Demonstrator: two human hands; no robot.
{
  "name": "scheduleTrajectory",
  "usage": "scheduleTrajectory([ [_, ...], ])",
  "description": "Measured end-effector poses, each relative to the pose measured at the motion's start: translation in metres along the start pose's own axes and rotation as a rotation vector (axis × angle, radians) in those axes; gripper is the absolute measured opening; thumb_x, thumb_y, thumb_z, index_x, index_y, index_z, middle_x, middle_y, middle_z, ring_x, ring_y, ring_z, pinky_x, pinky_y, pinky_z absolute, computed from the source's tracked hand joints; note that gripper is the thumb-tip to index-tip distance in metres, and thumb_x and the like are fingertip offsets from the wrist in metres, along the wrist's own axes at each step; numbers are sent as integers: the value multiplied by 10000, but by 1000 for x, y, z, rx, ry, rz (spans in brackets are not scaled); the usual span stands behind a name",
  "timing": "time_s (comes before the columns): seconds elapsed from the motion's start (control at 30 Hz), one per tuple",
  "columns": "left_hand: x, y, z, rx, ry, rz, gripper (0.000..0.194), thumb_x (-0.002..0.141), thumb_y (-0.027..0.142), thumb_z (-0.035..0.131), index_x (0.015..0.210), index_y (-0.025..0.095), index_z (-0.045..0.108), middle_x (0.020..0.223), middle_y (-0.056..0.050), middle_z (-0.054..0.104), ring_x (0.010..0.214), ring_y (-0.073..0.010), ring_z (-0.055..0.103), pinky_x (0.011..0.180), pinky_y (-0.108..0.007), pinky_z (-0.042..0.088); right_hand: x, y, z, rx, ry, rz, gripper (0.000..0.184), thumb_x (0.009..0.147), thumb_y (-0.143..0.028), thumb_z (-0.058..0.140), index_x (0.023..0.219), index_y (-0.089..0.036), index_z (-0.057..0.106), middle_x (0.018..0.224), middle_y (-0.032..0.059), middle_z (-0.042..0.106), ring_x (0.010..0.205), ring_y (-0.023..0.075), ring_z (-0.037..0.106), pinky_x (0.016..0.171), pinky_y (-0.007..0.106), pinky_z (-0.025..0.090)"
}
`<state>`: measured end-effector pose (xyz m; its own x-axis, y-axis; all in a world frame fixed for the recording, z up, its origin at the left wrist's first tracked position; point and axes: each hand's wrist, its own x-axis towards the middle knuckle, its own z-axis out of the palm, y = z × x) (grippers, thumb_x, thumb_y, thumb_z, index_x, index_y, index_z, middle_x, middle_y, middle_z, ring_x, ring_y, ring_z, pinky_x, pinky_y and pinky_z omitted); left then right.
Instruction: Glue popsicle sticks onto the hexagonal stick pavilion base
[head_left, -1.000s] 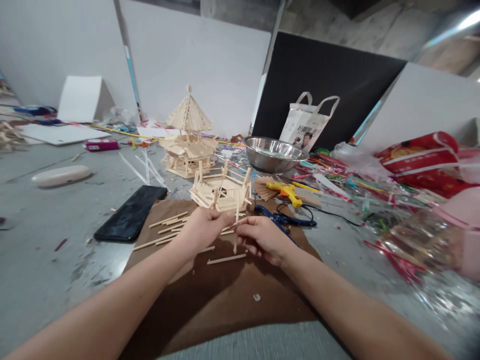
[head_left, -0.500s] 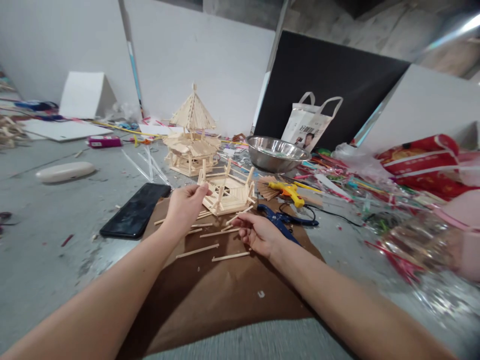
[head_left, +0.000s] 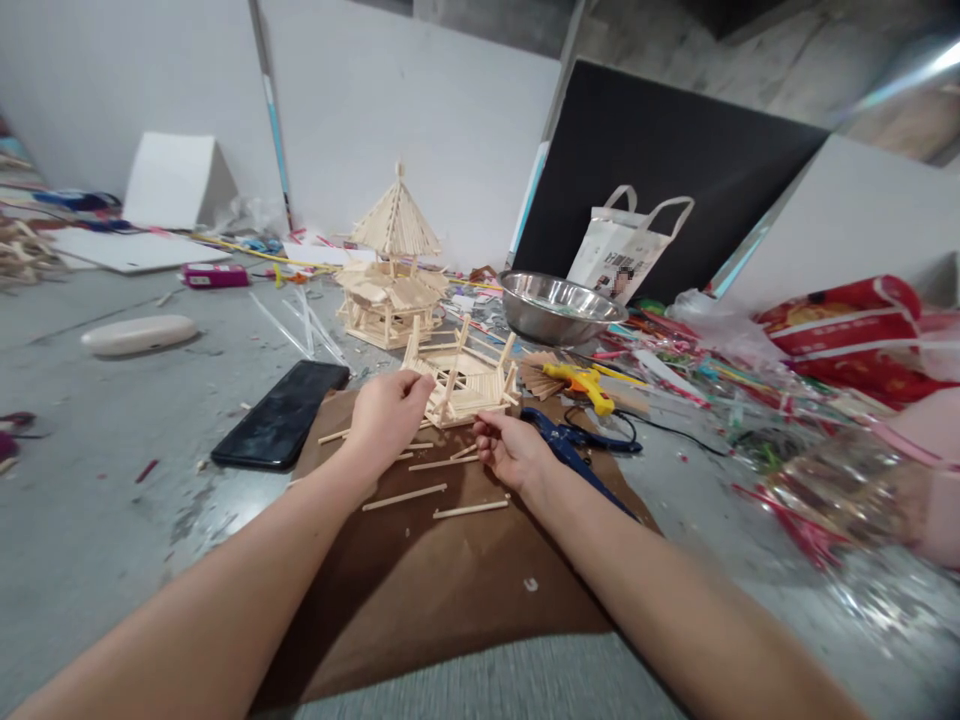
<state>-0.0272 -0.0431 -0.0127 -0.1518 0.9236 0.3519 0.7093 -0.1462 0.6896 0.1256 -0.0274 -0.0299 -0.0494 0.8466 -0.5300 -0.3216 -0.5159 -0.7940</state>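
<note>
Closer now to the hexagonal stick frame (head_left: pixel 480 385), the right hand (head_left: pixel 514 450) has moved in from just short of it, half a second ago, to its near edge. Its fingers are curled, thumb and forefinger drawn together; whether a short stick remains between them cannot be told from where we stand. At the frame's left near corner, the left hand (head_left: pixel 390 410) is closed in a pinch, apparently to steady the light structure against the other hand's touch. The frame sits at the far edge of a brown sheet (head_left: pixel 420 600), which seems laid down to shield the grey surface. Loose sticks (head_left: pixel 405 497) lie nearer, spread singly, perhaps for easy picking. Just right, blue-handled pliers (head_left: pixel 559 440) rest within reach, and beyond them a yellow glue gun (head_left: pixel 581 387) lies with its nozzle over a fanned piece of brown card (head_left: pixel 536 378), likely to catch drips. Farther left, a tiered stick pavilion (head_left: pixel 394 290) stands upright, close enough to serve as a model, while a phone (head_left: pixel 281 415) lies flat beside the sheet.
</note>
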Motion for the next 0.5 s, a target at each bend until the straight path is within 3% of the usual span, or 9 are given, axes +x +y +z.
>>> scheduleTrajectory([
  [0.5,-2,6,-2,50,-41,3,362,741,383,353,621,162,613,488,10,470,515,-110,404,488,-209,239,-1,5,6,86,-6,-45,157,768,-148,463,616,-140,501,453,-45,521,338,31,442,326,136,337],
])
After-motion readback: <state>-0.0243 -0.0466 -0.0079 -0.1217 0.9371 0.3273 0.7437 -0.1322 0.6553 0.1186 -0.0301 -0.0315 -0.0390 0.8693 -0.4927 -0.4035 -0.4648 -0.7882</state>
